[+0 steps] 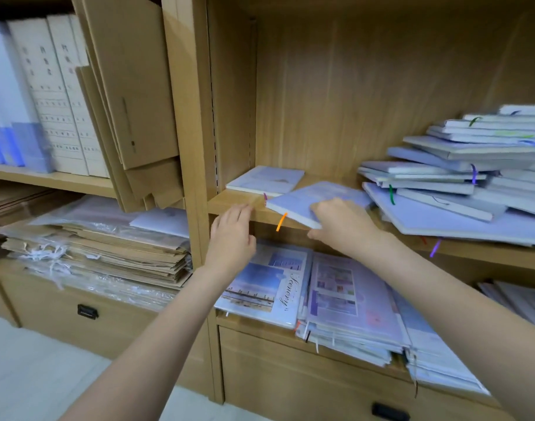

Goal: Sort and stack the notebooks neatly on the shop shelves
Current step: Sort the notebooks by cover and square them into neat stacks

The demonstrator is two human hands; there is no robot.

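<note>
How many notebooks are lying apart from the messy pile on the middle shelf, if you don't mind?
2: a pale notebook flat at the shelf's back left, and a notebook with an orange ribbon under the right hand. The pile may hide others.

You have two bare hands [233, 229] up, one pale lilac notebook with an orange ribbon [305, 202], one flat white notebook [266, 179], and three upright cream box files [56, 95].

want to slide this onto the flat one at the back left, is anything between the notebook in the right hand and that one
Nothing visible does. The right hand holds the notebook with the orange ribbon at the shelf's front edge; the flat notebook lies just behind and left, with only bare shelf between. The left hand hovers in front of that edge.
</note>
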